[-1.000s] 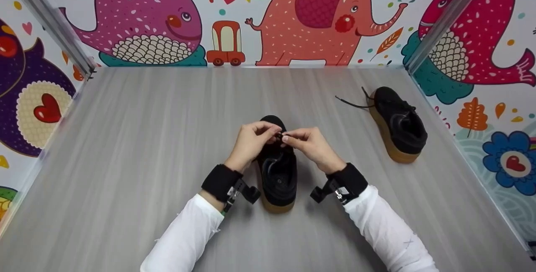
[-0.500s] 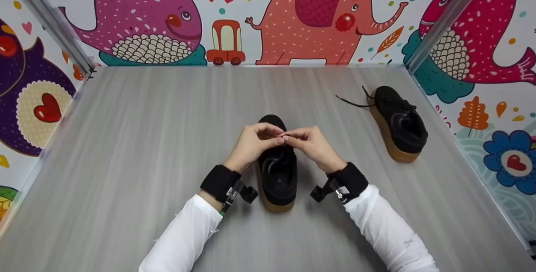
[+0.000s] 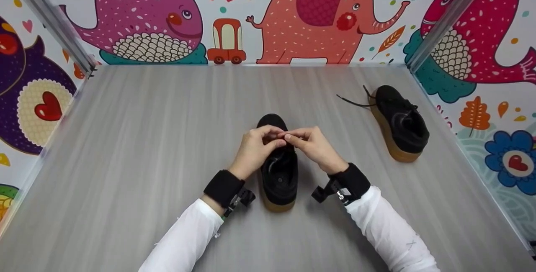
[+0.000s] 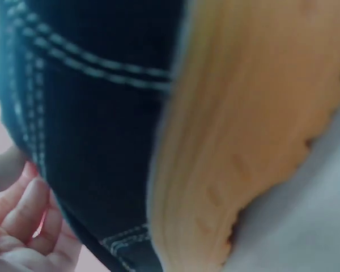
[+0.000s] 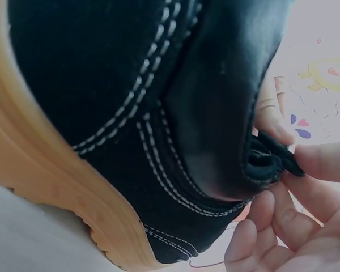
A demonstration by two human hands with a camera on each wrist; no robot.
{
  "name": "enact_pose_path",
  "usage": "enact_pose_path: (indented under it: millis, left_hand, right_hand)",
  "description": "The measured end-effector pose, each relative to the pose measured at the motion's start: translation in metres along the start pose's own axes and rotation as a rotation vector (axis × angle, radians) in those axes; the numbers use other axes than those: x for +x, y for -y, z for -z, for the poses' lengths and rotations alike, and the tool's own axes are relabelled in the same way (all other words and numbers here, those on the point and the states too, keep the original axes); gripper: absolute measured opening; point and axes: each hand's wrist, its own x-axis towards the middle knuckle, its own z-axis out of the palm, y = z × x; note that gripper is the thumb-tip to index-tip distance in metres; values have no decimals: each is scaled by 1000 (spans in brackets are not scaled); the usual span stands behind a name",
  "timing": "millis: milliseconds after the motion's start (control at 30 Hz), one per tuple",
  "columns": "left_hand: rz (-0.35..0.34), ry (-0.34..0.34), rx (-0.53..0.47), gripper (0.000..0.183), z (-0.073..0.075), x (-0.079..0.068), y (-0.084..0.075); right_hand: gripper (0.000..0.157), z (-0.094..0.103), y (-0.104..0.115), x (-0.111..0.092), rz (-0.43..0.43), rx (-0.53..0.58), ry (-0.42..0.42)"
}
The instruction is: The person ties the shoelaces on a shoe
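Far shoe [image 3: 400, 123] right of near shoe [image 3: 279, 176]

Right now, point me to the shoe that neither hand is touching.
In the head view, that shoe stands on the right of the grey surface, next to the patterned wall, beyond and to the right of the right hand.

Head view: from above, facing forward-down. Wrist views: close-up, opposite flanks of central shoe [image 3: 279, 180], which all three share.

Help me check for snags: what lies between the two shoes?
In the head view: the right hand, partly over the nearer shoe, a loose black lace trailing from the farther shoe, and grey surface.
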Motion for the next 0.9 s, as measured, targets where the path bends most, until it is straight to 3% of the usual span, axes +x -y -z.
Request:
enact_pose_path:
  millis: [300,567,733,900]
  left_hand:
    - [-74,-49,86,43,-4,-4,-1]
    - [-117,-57,126,22,-3,-4,-1]
    - [-158,-107,155,19,-4,-4,0]
    - [-183,-105,199,18,-3,-3,-1]
  right_hand:
    - [30,0,2,-1,25,-96,-30]
    - [22,2,3,-4,40,-87,-50]
    - [19,2,2,-4,29,-50,-67]
    - [20,1,-1,-5,-7,-24,-81]
